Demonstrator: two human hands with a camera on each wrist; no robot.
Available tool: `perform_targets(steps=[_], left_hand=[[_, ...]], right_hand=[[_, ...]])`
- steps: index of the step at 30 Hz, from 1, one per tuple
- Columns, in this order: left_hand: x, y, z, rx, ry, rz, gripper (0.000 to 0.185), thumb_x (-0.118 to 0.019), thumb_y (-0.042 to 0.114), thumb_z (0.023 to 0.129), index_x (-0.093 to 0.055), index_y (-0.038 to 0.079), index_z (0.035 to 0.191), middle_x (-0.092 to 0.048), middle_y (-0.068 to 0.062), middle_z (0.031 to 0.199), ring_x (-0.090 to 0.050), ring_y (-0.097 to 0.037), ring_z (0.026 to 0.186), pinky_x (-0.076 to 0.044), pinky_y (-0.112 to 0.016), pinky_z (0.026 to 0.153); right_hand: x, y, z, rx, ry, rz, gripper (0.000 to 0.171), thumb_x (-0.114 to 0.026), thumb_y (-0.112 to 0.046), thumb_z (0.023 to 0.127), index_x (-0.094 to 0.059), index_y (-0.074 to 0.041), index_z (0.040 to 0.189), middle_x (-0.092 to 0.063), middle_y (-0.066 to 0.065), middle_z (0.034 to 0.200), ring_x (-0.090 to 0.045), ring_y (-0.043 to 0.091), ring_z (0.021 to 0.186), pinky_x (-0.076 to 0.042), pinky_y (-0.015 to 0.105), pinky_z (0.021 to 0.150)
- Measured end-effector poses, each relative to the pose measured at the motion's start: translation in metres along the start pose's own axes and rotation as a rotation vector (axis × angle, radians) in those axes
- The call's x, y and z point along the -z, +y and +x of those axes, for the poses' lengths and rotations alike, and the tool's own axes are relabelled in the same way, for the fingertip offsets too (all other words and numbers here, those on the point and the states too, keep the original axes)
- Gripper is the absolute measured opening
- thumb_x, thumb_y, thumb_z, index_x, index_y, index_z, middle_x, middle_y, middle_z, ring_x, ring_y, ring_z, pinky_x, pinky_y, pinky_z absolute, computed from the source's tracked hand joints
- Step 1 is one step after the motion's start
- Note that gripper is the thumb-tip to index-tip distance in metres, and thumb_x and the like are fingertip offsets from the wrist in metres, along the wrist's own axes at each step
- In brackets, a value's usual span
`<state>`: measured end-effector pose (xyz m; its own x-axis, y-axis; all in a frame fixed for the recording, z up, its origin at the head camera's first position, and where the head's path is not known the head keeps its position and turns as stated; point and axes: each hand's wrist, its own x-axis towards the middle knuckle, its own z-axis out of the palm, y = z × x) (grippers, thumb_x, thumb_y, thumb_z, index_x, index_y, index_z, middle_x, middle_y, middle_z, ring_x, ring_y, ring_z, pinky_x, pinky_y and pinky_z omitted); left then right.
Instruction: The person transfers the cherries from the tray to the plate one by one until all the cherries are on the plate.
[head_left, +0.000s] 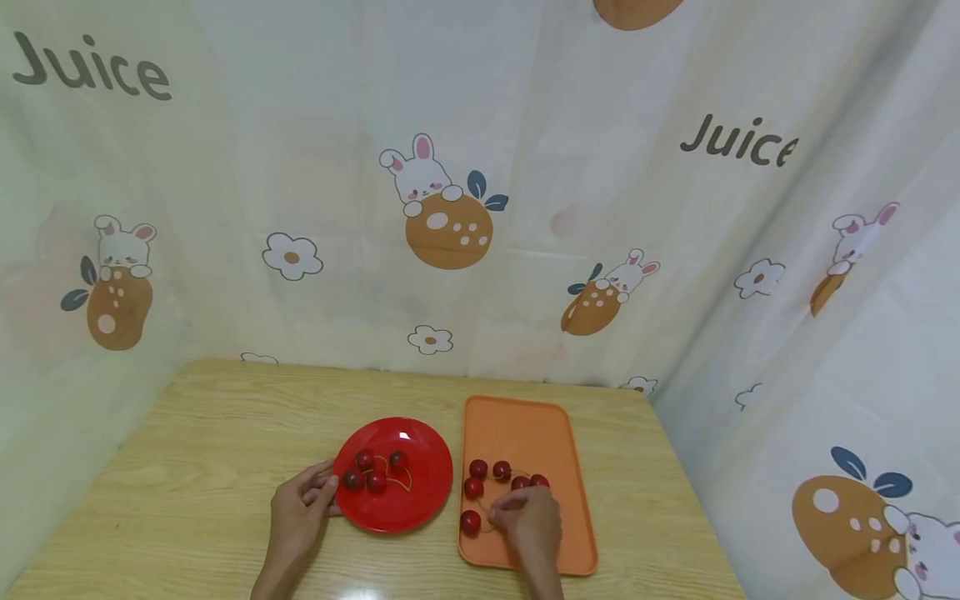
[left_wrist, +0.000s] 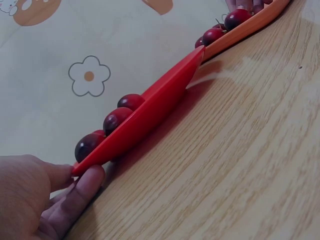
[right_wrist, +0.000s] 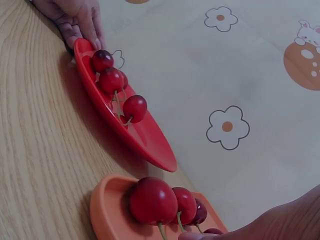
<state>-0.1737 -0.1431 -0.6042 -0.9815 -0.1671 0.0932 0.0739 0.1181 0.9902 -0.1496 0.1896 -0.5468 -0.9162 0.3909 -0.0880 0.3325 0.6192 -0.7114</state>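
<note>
My left hand [head_left: 297,508] grips the left rim of a red plate [head_left: 427,492], thumb on top and fingers underneath. On that plate lie several dark red cherries [head_left: 377,482] with thin stems. Over the orange tray [head_left: 517,425] my right hand [head_left: 534,518] is bent down, its thumb and fingertips together at the stem of the front-left cherry [head_left: 470,522]. In the right wrist view the thumb shows beside the stems, close to the nearest cherry [right_wrist: 153,201]; the other fingertips are hidden there. More cherries [head_left: 478,469] lie around this hand on the tray.
Plate and tray stand side by side on a wooden table [head_left: 195,467], a narrow gap between them. A curtain [head_left: 315,167] printed with rabbits, fruit and flowers hangs behind the table and along its sides.
</note>
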Motion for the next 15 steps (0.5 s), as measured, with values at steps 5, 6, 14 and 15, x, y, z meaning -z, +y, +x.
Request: perform_targets(steps=[5, 6, 14, 15], left_hand=[[0.0, 0.0, 0.001, -0.007, -0.002, 0.006, 0.035, -0.067, -0.003, 0.106, -0.067, -0.009, 0.14, -0.076, -0.032, 0.109, -0.075, -0.009, 0.062, -0.071, -0.027, 0.062], [0.0, 0.0, 0.001, -0.008, -0.001, 0.007, 0.035, -0.067, -0.003, 0.106, -0.067, -0.009, 0.14, -0.076, -0.032, 0.109, -0.075, -0.009, 0.062, -0.071, -0.027, 0.062], [0.0, -0.001, 0.0, -0.007, -0.001, -0.002, 0.035, -0.066, -0.004, 0.105, -0.067, -0.009, 0.14, -0.076, -0.032, 0.109, -0.075, -0.009, 0.062, -0.071, -0.027, 0.062], [0.0, -0.001, 0.0, -0.009, -0.002, -0.005, 0.035, -0.066, -0.004, 0.105, -0.067, -0.009, 0.14, -0.076, -0.032, 0.109, -0.075, -0.009, 0.063, -0.071, -0.027, 0.062]], right_hand=[[0.004, 0.001, 0.0, 0.005, -0.056, 0.107, 0.013, -0.094, -0.001, 0.081, -0.083, -0.006, 0.077, -0.078, 0.002, 0.07, -0.07, 0.011, 0.061, -0.058, 0.026, 0.056], [0.004, 0.002, 0.001, 0.003, -0.068, 0.13, 0.012, -0.093, 0.0, 0.082, -0.083, -0.004, 0.077, -0.077, 0.003, 0.069, -0.071, 0.011, 0.059, -0.06, 0.025, 0.055], [0.005, 0.013, 0.006, 0.0, -0.153, 0.265, 0.009, -0.088, 0.007, 0.084, -0.083, 0.001, 0.08, -0.08, 0.008, 0.073, -0.073, 0.014, 0.058, -0.065, 0.024, 0.055], [0.006, 0.013, 0.007, 0.0, -0.166, 0.286, 0.008, -0.087, 0.008, 0.085, -0.083, 0.002, 0.081, -0.08, 0.009, 0.074, -0.074, 0.014, 0.058, -0.066, 0.024, 0.055]])
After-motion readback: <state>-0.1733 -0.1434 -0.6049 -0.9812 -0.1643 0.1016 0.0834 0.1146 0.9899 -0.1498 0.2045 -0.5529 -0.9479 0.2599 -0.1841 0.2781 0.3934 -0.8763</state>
